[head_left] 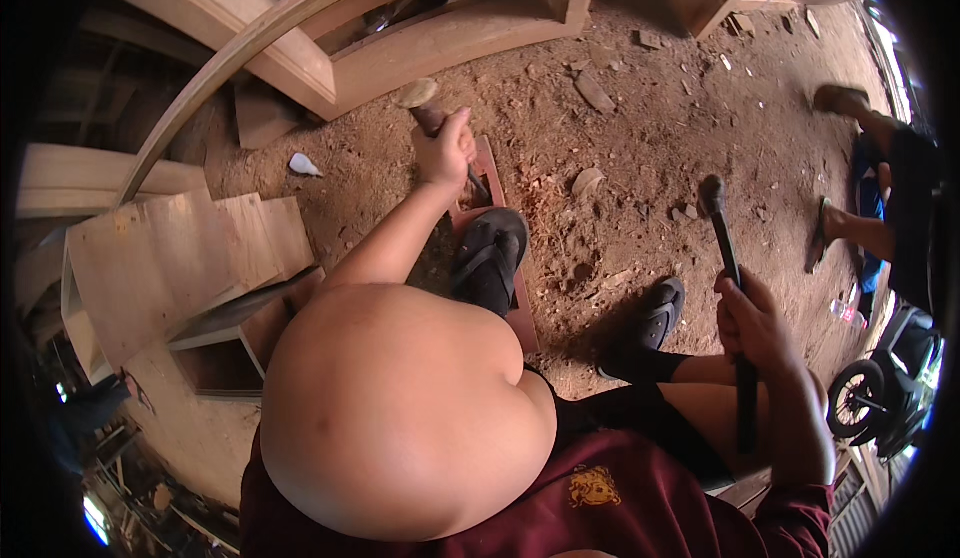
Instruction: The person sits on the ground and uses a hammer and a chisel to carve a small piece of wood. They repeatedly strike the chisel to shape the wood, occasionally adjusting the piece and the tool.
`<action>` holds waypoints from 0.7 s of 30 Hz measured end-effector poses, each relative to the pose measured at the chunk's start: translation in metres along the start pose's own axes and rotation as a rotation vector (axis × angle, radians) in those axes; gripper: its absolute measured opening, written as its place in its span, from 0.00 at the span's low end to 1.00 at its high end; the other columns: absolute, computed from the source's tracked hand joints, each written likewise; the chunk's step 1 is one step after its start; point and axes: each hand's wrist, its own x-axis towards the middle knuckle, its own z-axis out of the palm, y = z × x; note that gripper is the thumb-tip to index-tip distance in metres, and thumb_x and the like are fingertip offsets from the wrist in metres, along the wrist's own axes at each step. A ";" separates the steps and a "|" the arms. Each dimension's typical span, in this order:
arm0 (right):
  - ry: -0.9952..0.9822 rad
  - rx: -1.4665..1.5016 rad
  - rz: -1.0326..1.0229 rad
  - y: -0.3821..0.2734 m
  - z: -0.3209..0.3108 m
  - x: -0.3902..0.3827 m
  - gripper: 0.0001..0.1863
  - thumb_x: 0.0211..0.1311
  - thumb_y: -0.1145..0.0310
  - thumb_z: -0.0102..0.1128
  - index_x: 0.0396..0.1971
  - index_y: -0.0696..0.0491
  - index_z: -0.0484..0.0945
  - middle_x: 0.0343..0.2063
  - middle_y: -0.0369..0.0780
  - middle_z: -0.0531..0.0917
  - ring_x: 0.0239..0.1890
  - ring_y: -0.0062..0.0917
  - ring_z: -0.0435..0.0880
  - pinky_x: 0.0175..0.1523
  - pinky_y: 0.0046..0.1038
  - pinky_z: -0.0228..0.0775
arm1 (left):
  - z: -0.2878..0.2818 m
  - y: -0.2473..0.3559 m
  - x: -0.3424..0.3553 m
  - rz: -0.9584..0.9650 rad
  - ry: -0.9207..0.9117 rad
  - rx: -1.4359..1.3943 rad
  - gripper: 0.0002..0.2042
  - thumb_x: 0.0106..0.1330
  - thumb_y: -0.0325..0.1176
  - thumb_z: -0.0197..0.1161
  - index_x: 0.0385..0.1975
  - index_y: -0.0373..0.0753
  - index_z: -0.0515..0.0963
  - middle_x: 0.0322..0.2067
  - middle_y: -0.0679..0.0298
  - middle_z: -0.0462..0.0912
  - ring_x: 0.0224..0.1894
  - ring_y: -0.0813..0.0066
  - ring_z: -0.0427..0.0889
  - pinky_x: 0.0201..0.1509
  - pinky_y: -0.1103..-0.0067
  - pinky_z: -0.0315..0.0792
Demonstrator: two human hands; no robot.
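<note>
My left hand (447, 156) is closed round the handle of a chisel (427, 115), whose pale, flattened butt sticks out above the fist. The chisel's blade points down at a narrow reddish-brown wooden board (488, 166) on the ground, and wood chips lie around it. My sandalled left foot (492, 248) rests on this board, hiding its middle. Off to the right, my right hand (750, 320) grips the dark handle of a hammer (725, 223). The hammer's head is raised, well apart from the chisel.
Wooden frames (450, 53) stand at the back, with a long curved strip (240, 48) across the left. Plywood pieces (165, 258) are stacked at left. On the right are another person's legs (865, 233), a plastic bottle (846, 312) and a motorcycle (880, 388). Scraps litter the dirt floor.
</note>
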 end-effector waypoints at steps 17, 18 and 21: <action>-0.318 -0.799 -0.787 -0.140 0.139 0.091 0.16 0.75 0.59 0.46 0.40 0.58 0.74 0.18 0.37 0.74 0.16 0.27 0.74 0.23 0.34 0.69 | -0.007 0.003 -0.007 0.064 -0.241 0.128 0.10 0.64 0.27 0.62 0.21 0.42 0.69 0.13 0.70 0.71 0.11 0.84 0.67 0.13 0.81 0.60; -0.346 -0.590 -0.515 -0.134 0.129 0.088 0.17 0.75 0.58 0.46 0.40 0.58 0.74 0.18 0.35 0.72 0.16 0.23 0.71 0.22 0.31 0.67 | -0.011 0.009 -0.005 0.060 -0.197 0.200 0.09 0.64 0.24 0.57 0.22 0.42 0.67 0.12 0.73 0.67 0.10 0.83 0.62 0.11 0.81 0.55; -0.251 -0.421 -0.357 -0.108 0.116 0.075 0.16 0.77 0.56 0.46 0.36 0.54 0.70 0.17 0.29 0.67 0.16 0.13 0.64 0.20 0.23 0.58 | -0.019 0.026 -0.003 0.185 -0.050 -0.040 0.11 0.64 0.27 0.55 0.20 0.43 0.64 0.11 0.71 0.62 0.11 0.81 0.60 0.15 0.79 0.56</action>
